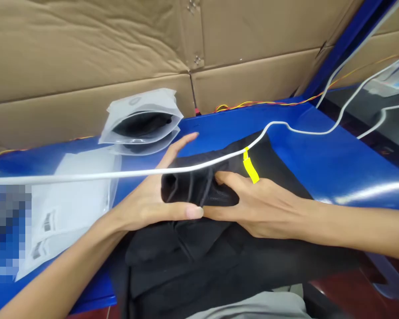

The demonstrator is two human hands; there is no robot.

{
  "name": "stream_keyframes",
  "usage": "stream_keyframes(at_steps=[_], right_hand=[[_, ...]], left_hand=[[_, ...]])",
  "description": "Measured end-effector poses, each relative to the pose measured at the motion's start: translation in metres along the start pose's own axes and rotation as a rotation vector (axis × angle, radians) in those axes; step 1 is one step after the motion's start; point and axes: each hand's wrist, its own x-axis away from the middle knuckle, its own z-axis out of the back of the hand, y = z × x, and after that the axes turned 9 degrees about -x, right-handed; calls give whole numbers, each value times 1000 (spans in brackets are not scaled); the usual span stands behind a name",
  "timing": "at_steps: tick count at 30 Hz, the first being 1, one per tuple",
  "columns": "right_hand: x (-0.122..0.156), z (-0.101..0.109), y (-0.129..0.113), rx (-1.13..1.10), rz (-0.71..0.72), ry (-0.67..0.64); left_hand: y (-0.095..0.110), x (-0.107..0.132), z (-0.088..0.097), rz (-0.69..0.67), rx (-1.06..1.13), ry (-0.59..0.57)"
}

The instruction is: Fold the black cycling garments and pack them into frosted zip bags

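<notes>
A black garment [199, 248] lies across the blue table [319, 155] and hangs over its near edge. One folded part of it, with a mesh patch, sits between my hands. My left hand [153, 195] cups that fold from the left, thumb under its front and fingers stretched out behind it. My right hand [259, 204] presses on the fold from the right, thumb and fingers pinched into the fabric. A yellow tag [251, 168] sticks out of the garment just above my right hand.
A white cable [119, 174] runs across the table over the garment. Clear bags holding black items [142, 122] are stacked at the back. Flat plastic bags with barcode labels [69, 204] lie at left. Cardboard [86, 53] walls the far side. Red and yellow wires [269, 103] trail along it.
</notes>
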Motion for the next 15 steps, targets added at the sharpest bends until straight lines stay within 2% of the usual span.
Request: stream_keyframes(at_steps=[2, 6, 11, 15], right_hand=[[1, 1, 2, -8, -22, 1], [6, -3, 11, -109, -83, 77], [10, -11, 17, -217, -188, 188], [13, -11, 15, -246, -216, 280]], left_hand=[[-1, 1, -1, -29, -33, 5], [-5, -1, -4, -8, -134, 183], [-4, -8, -8, 264, 283, 293], [1, -10, -11, 346, 406, 331]])
